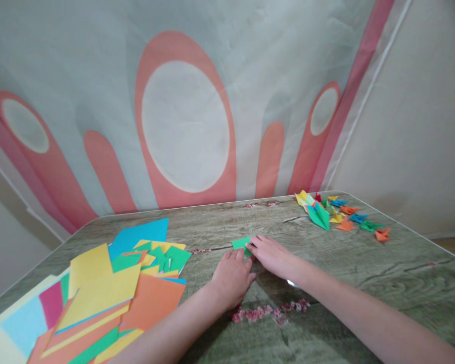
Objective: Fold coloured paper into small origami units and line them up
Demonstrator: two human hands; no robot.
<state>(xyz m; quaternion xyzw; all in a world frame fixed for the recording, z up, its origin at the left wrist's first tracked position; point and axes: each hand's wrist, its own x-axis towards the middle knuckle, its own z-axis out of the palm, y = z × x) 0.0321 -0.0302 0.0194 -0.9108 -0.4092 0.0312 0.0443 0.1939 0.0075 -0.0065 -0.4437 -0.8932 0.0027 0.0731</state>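
A small green folded paper (241, 243) lies on the wood-grain table (326, 263) near the middle. My left hand (232, 275) rests just below it, its fingers curled down onto the paper's near edge. My right hand (270, 253) lies flat beside it, with the fingers stretched out and pressing on the paper's right end. Most of the paper is hidden under the two hands.
A loose pile of coloured paper sheets (98, 298) covers the table's left side. Several small folded paper pieces (337, 212) lie at the far right corner. A patterned cloth (185, 116) hangs behind the table. Small pink flower prints (269, 311) mark the tabletop.
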